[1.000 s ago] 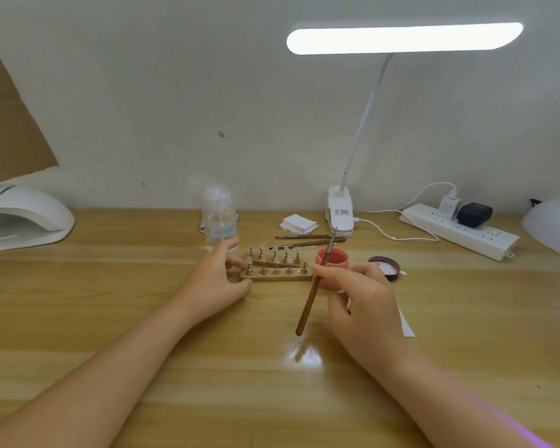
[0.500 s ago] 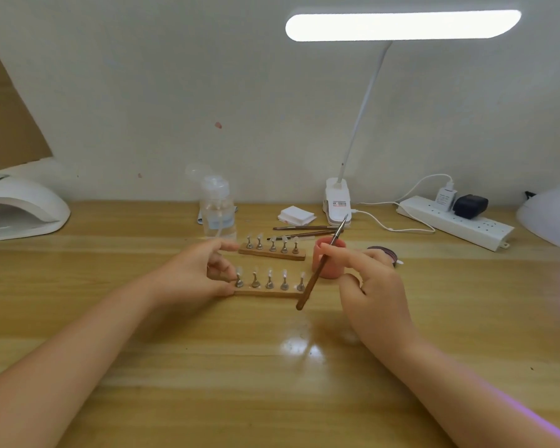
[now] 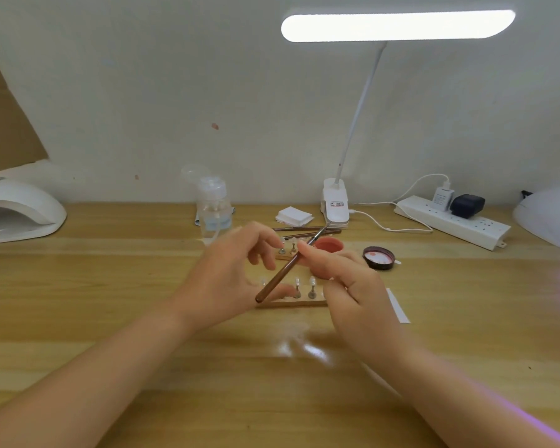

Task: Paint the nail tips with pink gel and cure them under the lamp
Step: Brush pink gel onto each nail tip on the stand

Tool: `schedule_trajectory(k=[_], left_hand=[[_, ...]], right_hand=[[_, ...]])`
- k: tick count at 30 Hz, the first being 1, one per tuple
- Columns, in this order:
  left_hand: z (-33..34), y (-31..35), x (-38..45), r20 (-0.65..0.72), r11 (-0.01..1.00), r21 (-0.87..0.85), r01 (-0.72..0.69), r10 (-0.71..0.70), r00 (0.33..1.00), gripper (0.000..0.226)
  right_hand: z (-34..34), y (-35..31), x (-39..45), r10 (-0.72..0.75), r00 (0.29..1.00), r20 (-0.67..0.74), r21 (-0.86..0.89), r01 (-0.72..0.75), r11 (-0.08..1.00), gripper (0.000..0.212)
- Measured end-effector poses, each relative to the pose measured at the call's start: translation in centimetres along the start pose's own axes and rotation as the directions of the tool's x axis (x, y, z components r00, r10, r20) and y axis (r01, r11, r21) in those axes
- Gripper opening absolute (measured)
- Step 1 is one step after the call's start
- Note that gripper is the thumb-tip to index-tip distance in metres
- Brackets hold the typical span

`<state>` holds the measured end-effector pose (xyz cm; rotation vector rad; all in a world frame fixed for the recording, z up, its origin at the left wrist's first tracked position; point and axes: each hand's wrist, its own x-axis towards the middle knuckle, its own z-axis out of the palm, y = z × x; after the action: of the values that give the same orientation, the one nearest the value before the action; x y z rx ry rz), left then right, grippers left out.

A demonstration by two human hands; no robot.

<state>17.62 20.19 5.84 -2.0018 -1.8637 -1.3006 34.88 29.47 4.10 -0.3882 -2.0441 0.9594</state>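
Parts of both wooden nail-tip holders are covered by the hands. On the nearer wooden strip (image 3: 291, 302) only three clear nail tips on small metal stands (image 3: 311, 287) can be seen, one of them faint and blurred beside the brush; the rest is behind the left hand (image 3: 227, 279) and the right hand (image 3: 353, 286). Of the farther wooden strip (image 3: 283, 255) only two stands show between the fingers. The left hand has its fingers curled near these stands, but I cannot tell if it holds anything. The right hand pinches a thin brown wooden brush (image 3: 282, 270), which lies slanted across the gap between the hands. Its bristle end points toward the small pink gel jar (image 3: 328, 245). The dark round lid (image 3: 379, 257) lies just beside the jar. The white curing lamp (image 3: 17, 208) is cut off at the left edge.
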Motion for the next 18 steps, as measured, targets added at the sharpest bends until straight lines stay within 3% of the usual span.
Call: schedule_trajectory(k=[5,8,10,12,14,16,18], left_hand=[[2.1,1.6,-0.9,-0.172,0.99,-0.062,-0.129,0.116,0.978,0.018],[2.7,1.5,-1.1,-0.258,0.984,-0.161,-0.074,0.031,0.966,0.012],[2.9,1.1,-1.0,-0.318,0.961,-0.274,-0.018,-0.073,0.945,0.012],[2.9,0.6,-0.9,-0.349,0.932,-0.36,0.032,-0.167,0.922,0.013],[2.9,0.0,-0.9,-0.354,0.913,-0.398,0.085,-0.239,0.904,0.02],[2.9,-0.4,-0.8,-0.359,0.892,-0.433,0.131,-0.304,0.882,0.026],[3.0,-0.7,-0.8,-0.37,0.869,-0.469,0.156,-0.354,0.859,0.021]], right_hand=[[0.3,-0.9,-0.3,-0.045,0.993,0.107,0.001,0.045,0.999,0.059],[0.2,-1.5,-0.1,-0.088,0.99,0.112,-0.054,0.095,0.994,0.06],[-0.4,-1.8,0.5,-0.097,0.994,0.045,-0.065,0.099,0.993,0.06],[-1.8,-1.3,2.0,0.009,0.998,-0.062,-0.045,-0.012,0.999,0.057],[-4.0,0.0,4.1,0.174,0.975,-0.136,-0.15,-0.193,0.97,0.049],[-6.2,1.6,5.7,0.326,0.935,-0.142,-0.319,-0.355,0.879,0.05],[-7.3,3.2,6.0,0.393,0.915,-0.089,-0.431,-0.391,0.813,0.057]])
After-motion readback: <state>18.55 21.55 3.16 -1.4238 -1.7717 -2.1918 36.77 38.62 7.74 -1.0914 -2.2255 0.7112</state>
